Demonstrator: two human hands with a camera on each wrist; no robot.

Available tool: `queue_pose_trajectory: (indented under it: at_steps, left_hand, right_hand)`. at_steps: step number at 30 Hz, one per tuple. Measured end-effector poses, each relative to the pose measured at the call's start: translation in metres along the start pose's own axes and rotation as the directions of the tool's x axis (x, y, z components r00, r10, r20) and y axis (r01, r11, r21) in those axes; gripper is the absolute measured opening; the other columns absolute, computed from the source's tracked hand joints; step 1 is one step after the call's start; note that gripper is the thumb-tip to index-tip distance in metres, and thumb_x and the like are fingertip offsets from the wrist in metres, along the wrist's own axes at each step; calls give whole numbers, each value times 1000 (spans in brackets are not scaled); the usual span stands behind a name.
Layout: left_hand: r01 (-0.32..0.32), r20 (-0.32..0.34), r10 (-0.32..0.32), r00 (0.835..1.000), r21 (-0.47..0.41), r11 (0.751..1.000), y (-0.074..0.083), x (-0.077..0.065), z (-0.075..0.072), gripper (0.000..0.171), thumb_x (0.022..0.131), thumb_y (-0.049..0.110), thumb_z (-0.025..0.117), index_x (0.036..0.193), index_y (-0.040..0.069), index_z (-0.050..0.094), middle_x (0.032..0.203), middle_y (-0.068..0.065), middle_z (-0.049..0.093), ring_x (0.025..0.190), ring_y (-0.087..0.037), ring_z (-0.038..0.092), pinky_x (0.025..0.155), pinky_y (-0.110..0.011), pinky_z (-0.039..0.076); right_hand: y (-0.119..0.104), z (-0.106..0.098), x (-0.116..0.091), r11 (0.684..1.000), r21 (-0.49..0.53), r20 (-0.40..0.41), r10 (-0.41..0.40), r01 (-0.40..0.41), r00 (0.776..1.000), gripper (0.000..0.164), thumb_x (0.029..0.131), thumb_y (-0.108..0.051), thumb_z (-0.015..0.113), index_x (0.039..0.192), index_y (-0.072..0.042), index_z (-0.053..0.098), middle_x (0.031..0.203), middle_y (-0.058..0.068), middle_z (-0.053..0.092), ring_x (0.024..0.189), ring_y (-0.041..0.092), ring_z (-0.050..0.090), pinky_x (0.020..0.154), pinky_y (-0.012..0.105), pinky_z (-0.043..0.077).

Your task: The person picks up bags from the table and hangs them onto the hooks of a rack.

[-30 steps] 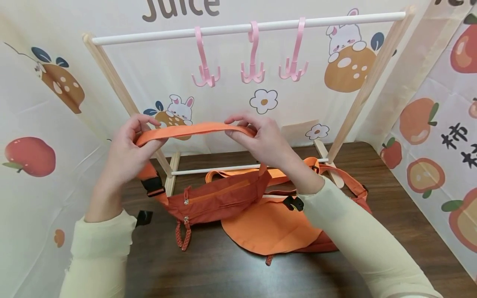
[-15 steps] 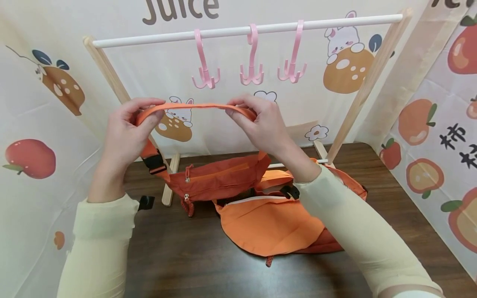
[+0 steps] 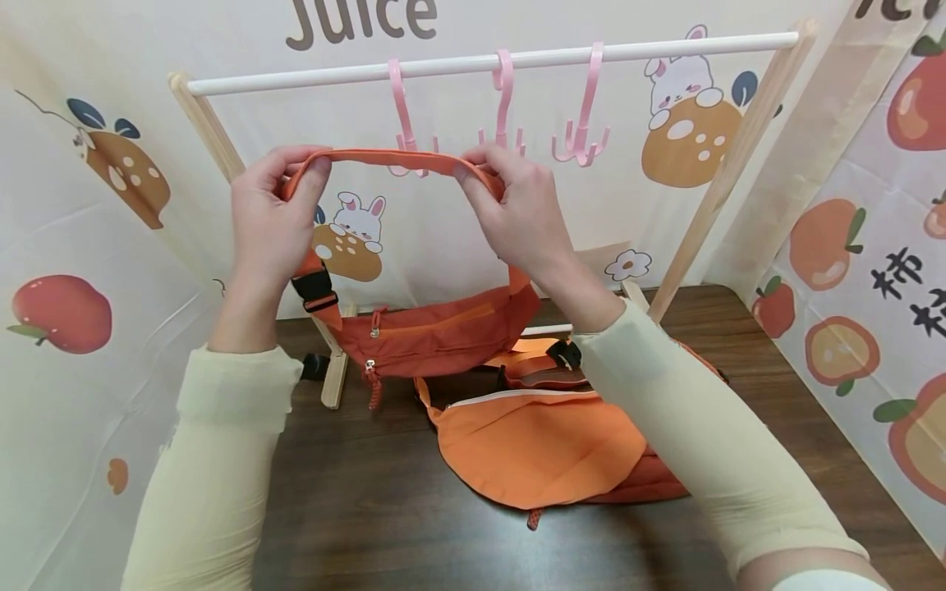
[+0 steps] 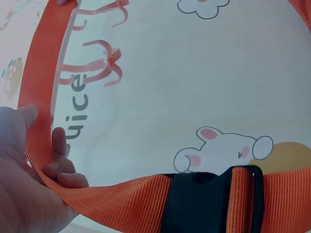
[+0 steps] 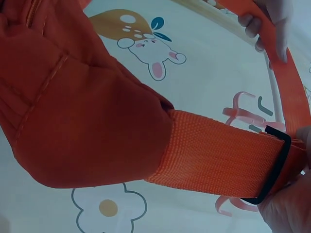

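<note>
A rust-red waist bag (image 3: pixel 436 332) hangs by its orange strap (image 3: pixel 384 156) from both hands, over the table's rear part. My left hand (image 3: pixel 269 213) pinches the strap between thumb and fingers at its left end, above a black buckle (image 4: pixel 197 204). At the other end, my right hand (image 3: pixel 521 213) pinches the strap near a black slider (image 5: pixel 279 165). Between the hands the strap is stretched nearly level. In the head view it passes across the lower prongs of the left pink hook (image 3: pixel 402 107); whether it touches them I cannot tell.
Wooden posts (image 3: pixel 720 189) carry a white rail (image 3: pixel 310 78). The middle hook (image 3: pixel 504 98) and right hook (image 3: pixel 581 135) also hang from it. A second bag (image 3: pixel 539 451), with an orange flap, lies on the brown table (image 3: pixel 355 509). Printed cloth stands behind.
Both hands have risen with the strap, from below the hooks to the height of their prongs. The waist bag has come up with them, uncovering more of the second bag.
</note>
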State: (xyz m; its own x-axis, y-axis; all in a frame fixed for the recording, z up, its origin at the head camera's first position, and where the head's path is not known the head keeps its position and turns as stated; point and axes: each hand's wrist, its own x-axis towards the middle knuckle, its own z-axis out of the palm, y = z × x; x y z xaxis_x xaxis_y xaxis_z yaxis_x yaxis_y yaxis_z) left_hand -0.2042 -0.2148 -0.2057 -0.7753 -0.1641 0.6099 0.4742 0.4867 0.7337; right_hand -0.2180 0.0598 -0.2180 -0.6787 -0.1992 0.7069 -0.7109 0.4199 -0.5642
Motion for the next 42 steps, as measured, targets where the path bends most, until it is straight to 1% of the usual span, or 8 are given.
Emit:
queue_pose_trajectory:
  at_steps: [5,8,11,17,22,28,36,42]
  left_hand:
    - [9,-22,-9,1000,-14,1000,-2,10,7,26,105,29,70,123,13,80,83,8,58,73,-14,44,64,-26,33]
    - [24,-24,-25,999,-26,999,-3,16,11,27,104,31,70,123,15,80,86,7,60,75,-14,46,65,-26,37]
    - [41,-25,-42,999,-40,998,-4,21,15,27,104,33,70,123,16,81,88,6,62,78,-14,48,68,-27,39]
    - [84,-17,-85,996,-60,995,-6,27,21,26,104,34,71,121,17,81,91,5,63,86,-13,51,73,-28,40]
    - [119,11,-119,993,-75,990,-10,29,24,27,104,34,70,122,18,81,95,4,62,92,-13,51,77,-29,40]
    - [152,26,-150,988,-78,985,-14,30,28,28,105,36,69,124,19,80,99,3,62,97,-13,52,80,-30,41]
    - [147,10,-147,989,-66,987,-15,30,31,29,105,37,68,126,19,79,98,3,61,95,-13,51,81,-30,41]
    - [131,2,-132,991,-68,989,-15,29,31,30,106,38,67,125,19,79,99,3,62,95,-13,51,82,-30,40]
  right_hand:
    - [1,2,8,999,-30,-22,20,-20,1000,24,109,-22,61,121,-6,73,84,2,62,68,16,47,63,27,40]
    - [2,3,10,999,-43,-30,31,-33,999,24,109,-23,61,122,-6,73,87,2,64,71,15,49,65,26,43]
    - [2,4,12,998,-49,-37,39,-41,999,24,109,-22,61,122,-5,73,87,3,64,72,16,49,66,26,43]
    - [4,6,14,997,-51,-44,52,-54,998,24,109,-22,61,121,-5,73,85,4,62,70,17,48,65,27,41]
    - [7,8,15,996,-67,-43,54,-57,998,23,109,-22,61,120,-4,72,84,4,63,70,17,48,66,27,41]
    - [12,11,15,995,-80,-43,56,-59,998,23,109,-22,61,118,-5,73,86,4,64,71,16,50,67,27,43]
    - [12,9,18,995,-82,-47,49,-53,998,23,109,-22,61,119,-5,72,84,4,63,69,16,49,65,27,42]
    - [11,7,22,993,-103,-31,61,-64,998,25,110,-23,60,123,-5,72,89,4,67,72,17,50,67,26,43]
